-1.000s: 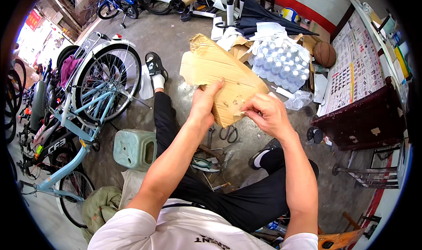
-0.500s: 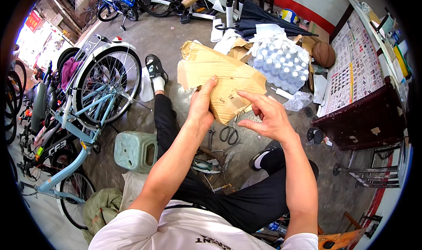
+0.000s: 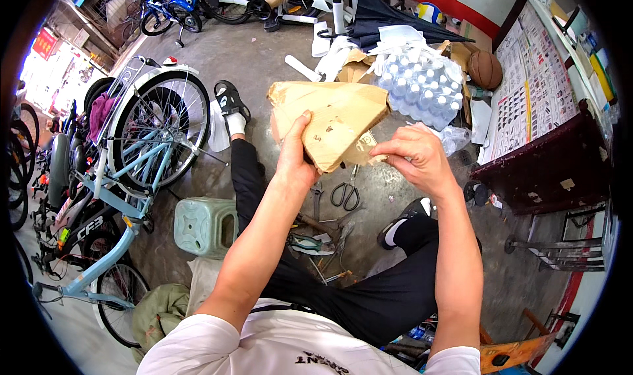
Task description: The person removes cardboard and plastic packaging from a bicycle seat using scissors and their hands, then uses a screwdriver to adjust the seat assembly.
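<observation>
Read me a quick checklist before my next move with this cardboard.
1. Left hand gripping the folded cardboard: ok, thumb across its face.
2. Right hand pinching the torn flap: ok, held between thumb and fingers at the lower right.
3. Black-handled scissors clear of both hands: ok, lying on the floor.
4. Floor between your legs free of tools: not ok, the scissors and green-handled pliers are there.
5. Hidden side of the cardboard sound: cannot tell, it faces away.
</observation>
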### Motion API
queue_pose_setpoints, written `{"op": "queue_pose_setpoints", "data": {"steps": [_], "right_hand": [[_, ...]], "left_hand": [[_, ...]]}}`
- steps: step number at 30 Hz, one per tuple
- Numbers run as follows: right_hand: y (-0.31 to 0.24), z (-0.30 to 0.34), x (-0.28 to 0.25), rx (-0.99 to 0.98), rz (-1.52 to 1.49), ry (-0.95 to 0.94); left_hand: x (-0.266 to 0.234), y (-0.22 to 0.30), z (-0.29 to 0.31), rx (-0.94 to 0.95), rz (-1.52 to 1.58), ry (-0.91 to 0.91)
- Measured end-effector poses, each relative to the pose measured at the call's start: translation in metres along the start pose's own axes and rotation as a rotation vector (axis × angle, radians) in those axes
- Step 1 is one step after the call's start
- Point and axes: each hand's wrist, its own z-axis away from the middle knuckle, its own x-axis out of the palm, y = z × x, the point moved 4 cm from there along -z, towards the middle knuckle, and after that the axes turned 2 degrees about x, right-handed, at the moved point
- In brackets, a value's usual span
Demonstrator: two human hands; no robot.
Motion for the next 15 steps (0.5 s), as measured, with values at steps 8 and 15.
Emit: {"op": "queue_pose_setpoints", "data": {"steps": [8,15], "right_hand": [[0.014,0.003,-0.002,0.012,0.124,0.002],[0.029,0.003,0.001,0.061,0.145,-0.019]], "left_hand": [[-0.014,-0.012,0.003,-0.166,0.021,0.078],[-0.027,-0.019,0.003,-0.212,0.045,0.138]]}}
